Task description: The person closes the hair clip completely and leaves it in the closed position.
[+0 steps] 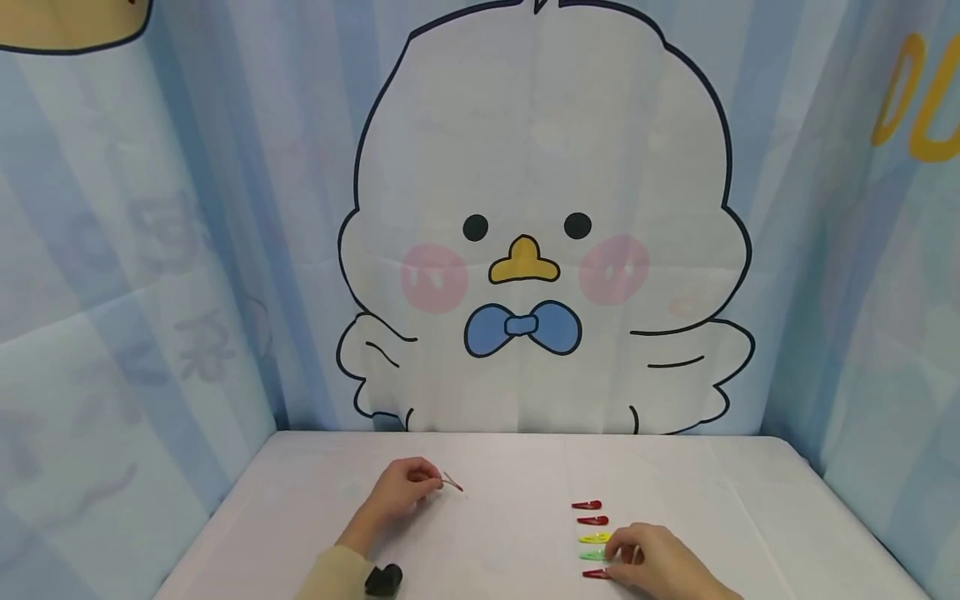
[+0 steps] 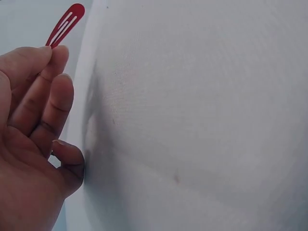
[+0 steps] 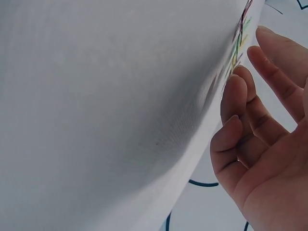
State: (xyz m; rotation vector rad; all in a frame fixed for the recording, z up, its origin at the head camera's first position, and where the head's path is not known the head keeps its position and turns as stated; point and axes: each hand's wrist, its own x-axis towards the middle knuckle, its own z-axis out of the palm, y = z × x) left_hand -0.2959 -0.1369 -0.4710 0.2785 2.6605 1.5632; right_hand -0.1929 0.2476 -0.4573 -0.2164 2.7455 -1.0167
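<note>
My left hand point(image 1: 405, 487) is above the left half of the table, pinching a red snap hair clip point(image 2: 67, 24) at its narrow end between thumb and forefinger. The clip's rounded end with white slots points away from the hand. On the right half lies a column of hair clips: two red ones at the far end, then a yellow clip point(image 1: 594, 538), a green clip point(image 1: 592, 555) and another red clip point(image 1: 596, 573) nearest me. Right beside the nearer clips is my right hand point(image 1: 652, 557), its fingertips overlapping their right ends. In the right wrist view its thumb and forefinger stand apart, nothing between them.
The white-covered table point(image 1: 510, 533) reaches back to a curtain point(image 1: 525, 167) printed with a large chick in a blue bow tie. Striped blue curtains hang along both sides. A black object point(image 1: 384, 581) sits beside the left sleeve point(image 1: 336, 573).
</note>
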